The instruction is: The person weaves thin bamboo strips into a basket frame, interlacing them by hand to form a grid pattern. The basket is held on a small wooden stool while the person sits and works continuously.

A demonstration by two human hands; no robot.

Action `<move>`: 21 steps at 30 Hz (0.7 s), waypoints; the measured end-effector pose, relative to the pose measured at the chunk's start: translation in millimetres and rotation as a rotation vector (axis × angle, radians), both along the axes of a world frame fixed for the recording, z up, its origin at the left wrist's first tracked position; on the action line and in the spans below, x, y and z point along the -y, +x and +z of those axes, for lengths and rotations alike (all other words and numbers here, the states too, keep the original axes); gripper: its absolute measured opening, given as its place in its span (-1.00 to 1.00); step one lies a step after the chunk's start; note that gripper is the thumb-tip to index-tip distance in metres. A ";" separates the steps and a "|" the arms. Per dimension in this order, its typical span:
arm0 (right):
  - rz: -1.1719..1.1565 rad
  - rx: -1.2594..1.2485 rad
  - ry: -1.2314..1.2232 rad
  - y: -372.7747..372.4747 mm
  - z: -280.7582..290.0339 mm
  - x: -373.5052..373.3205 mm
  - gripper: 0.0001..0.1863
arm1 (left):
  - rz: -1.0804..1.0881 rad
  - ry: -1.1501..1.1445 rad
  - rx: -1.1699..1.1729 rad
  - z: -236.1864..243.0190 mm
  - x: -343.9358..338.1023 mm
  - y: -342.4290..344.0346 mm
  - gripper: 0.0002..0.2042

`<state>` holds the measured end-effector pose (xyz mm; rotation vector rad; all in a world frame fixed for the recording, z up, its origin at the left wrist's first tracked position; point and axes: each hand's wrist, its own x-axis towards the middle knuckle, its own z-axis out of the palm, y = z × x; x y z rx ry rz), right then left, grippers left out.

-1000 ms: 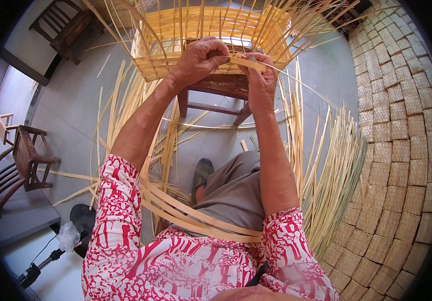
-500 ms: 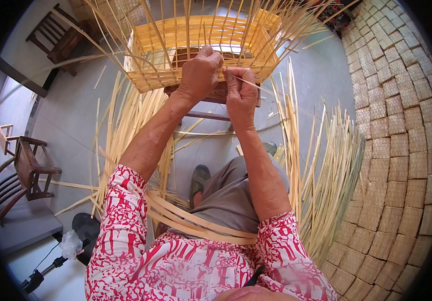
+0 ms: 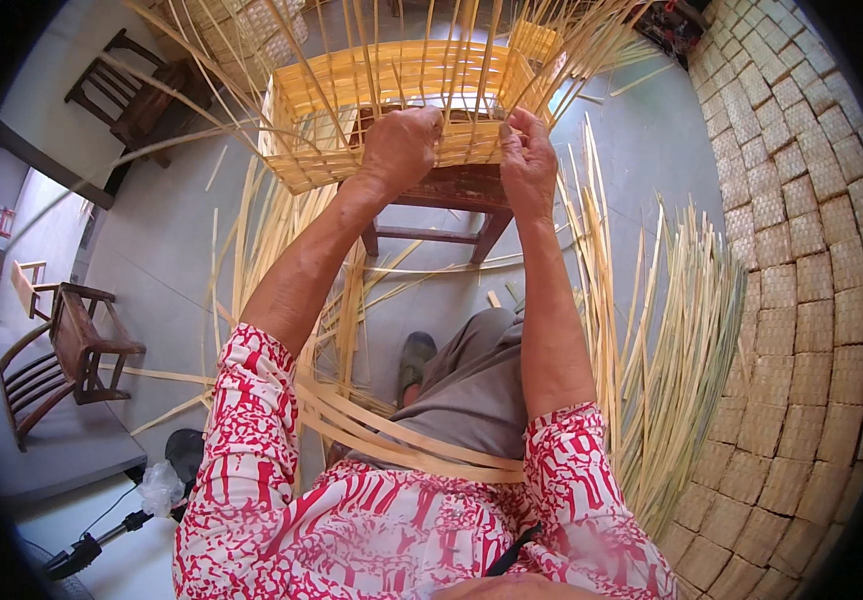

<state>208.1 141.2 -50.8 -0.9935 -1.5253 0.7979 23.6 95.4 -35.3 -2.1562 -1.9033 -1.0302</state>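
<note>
gripping the woven basket (image 3: 321,170): left hand (image 3: 401,148) and right hand (image 3: 528,162), apart.

2 dark slat-backed chairs (image 3: 73,330) on gray floor (image 3: 166,270) at left

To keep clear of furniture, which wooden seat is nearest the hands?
The brown wooden seat beneath the woven basket; the other chairs stand farther off, to the left.
</note>
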 end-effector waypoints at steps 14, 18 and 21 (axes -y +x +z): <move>-0.012 0.188 0.172 5.1 -3.9 -15.2 -0.78 | 0.063 -0.019 -0.038 4.8 6.7 2.3 -0.90; -0.033 0.205 0.154 4.8 -5.3 -19.9 -0.69 | 0.054 0.007 -0.006 9.9 11.7 5.3 -0.95; -0.062 0.196 0.152 3.7 -7.6 -22.0 -0.64 | 0.014 0.062 -0.026 5.9 6.9 4.5 -0.95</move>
